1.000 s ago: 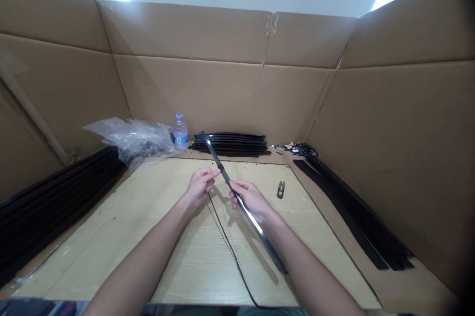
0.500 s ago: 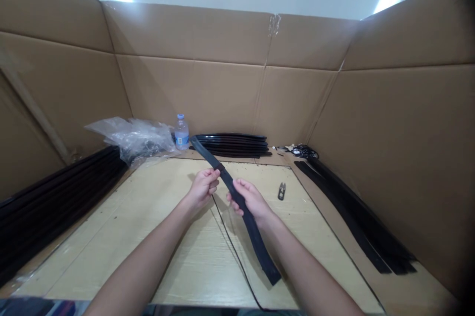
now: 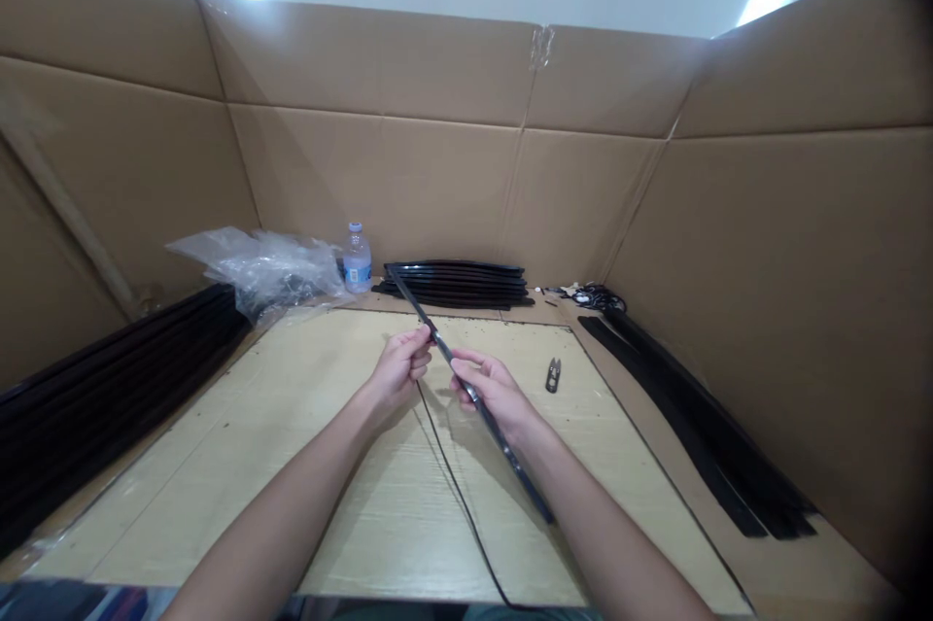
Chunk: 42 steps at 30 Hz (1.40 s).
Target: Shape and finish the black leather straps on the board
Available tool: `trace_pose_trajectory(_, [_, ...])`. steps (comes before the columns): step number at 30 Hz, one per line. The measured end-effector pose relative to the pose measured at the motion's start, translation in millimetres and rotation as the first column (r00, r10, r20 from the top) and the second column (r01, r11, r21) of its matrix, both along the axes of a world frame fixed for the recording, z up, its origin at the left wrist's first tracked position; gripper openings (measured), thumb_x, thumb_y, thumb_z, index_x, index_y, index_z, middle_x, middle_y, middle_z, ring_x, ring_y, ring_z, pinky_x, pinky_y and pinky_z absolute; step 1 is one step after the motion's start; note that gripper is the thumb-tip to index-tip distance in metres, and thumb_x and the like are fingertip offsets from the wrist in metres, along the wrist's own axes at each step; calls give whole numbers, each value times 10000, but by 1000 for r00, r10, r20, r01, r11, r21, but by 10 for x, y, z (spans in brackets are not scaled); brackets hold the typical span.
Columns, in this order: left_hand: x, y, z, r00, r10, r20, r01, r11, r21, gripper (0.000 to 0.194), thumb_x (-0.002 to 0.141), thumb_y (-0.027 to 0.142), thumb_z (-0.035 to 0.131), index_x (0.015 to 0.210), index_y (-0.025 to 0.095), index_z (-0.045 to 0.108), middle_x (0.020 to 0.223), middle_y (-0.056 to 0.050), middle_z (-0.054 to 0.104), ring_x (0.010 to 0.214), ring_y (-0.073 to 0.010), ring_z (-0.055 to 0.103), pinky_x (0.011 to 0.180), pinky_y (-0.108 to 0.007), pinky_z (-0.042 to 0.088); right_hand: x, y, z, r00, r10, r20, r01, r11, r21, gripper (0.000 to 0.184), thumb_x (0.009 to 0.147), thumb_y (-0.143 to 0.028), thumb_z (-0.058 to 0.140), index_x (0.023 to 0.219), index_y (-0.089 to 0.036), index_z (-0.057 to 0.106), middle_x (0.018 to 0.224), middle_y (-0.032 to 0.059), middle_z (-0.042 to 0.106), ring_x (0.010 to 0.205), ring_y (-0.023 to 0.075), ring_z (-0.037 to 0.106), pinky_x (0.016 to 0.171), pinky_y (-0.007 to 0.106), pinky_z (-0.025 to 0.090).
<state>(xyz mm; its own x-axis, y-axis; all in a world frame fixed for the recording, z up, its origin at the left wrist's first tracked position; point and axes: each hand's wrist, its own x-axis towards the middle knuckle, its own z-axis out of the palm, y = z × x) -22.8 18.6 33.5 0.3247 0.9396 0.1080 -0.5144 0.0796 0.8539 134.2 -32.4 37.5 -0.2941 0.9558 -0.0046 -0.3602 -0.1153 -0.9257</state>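
I hold a long, thin black strip above the wooden table, slanting from the far left down toward me on the right. My left hand pinches it near its middle, fingers closed. My right hand is wrapped round it just below, closer to me. The strip shows its narrow edge. A thin black cord hangs from near my left hand and trails across the table toward me.
Small black snips lie right of my hands. Stacks of black strips sit at the back, along the left and along the right. A water bottle and a crumpled clear plastic bag stand back left. Cardboard walls surround the table.
The strip has turned in my hands: half a second ago its broad flat face showed, now its thin edge does. Both hands stay in nearly the same place.
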Motion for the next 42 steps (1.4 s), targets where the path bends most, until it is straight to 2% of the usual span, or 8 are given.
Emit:
trace_pose_trajectory(6, [-34, -22, -8, 998, -65, -15, 65, 997, 27, 393, 648, 347, 745, 601, 154, 407, 472, 115, 212, 375, -9, 150, 373, -165, 93, -6, -87, 22, 995, 92, 42, -92, 996, -6, 278, 650, -325, 761, 759, -151, 574, 560, -52, 514, 420, 58, 446, 370, 194, 466])
trace_pose_trajectory(10, [-47, -45, -4, 995, -89, -36, 90, 995, 40, 370, 625, 360, 758, 632, 134, 465, 468, 109, 250, 370, -7, 174, 369, -162, 100, 4, -134, 64, 985, 169, 42, -169, 985, 17, 330, 648, -311, 764, 720, -173, 473, 601, -16, 603, 479, 119, 567, 401, 240, 506])
trace_pose_trajectory(19, [-38, -24, 17, 1000, -3, -28, 4, 999, 53, 344, 653, 340, 744, 630, 141, 464, 457, 115, 229, 358, -4, 146, 358, -161, 77, -69, -65, 33, 995, 97, -24, -96, 994, 49, 328, 780, -461, 585, 732, -219, 369, 645, -20, 631, 396, 84, 490, 318, 158, 344])
trace_pose_trajectory(25, [-14, -1, -14, 998, 56, -27, -55, 998, 39, 363, 660, 342, 736, 599, 154, 432, 448, 113, 230, 350, -7, 155, 357, -165, 72, -76, -36, 9, 1000, -27, -1, 27, 999, 18, 276, 724, -378, 674, 852, -196, 511, 638, -18, 604, 435, 67, 473, 331, 134, 284])
trace_pose_trajectory(28, [-6, -4, -22, 998, 43, -37, -42, 999, 33, 332, 637, 329, 754, 641, 142, 480, 458, 108, 258, 358, -7, 173, 358, -164, 82, -81, -54, 2, 997, -72, 27, 72, 997, 12, 343, 695, -353, 710, 951, -177, 567, 610, -42, 553, 415, 53, 431, 320, 141, 315])
trace_pose_trajectory(32, [-5, -23, -14, 999, 11, -45, -9, 999, 35, 311, 630, 310, 761, 693, 123, 521, 464, 106, 276, 364, -4, 173, 359, -160, 93, -62, -78, 16, 998, -26, 50, 25, 999, 29, 285, 670, -353, 733, 791, -136, 593, 552, -49, 507, 399, 53, 413, 324, 162, 380])
trace_pose_trajectory(36, [0, -45, 0, 999, -17, -38, 18, 999, 42, 312, 646, 329, 749, 704, 118, 526, 462, 108, 265, 366, -4, 161, 357, -156, 90, -43, -107, 54, 999, 48, 22, -49, 998, 29, 336, 658, -368, 740, 791, -181, 495, 596, -24, 599, 419, 83, 492, 337, 171, 400])
trace_pose_trajectory(42, [-14, -43, -12, 1000, -9, 3, 9, 999, 47, 307, 663, 317, 739, 705, 139, 493, 474, 117, 218, 364, -5, 144, 356, -149, 80, -56, -88, 56, 995, 66, -77, -64, 997, 38, 307, 775, -447, 607, 809, -224, 400, 662, -10, 634, 390, 67, 453, 326, 143, 296])
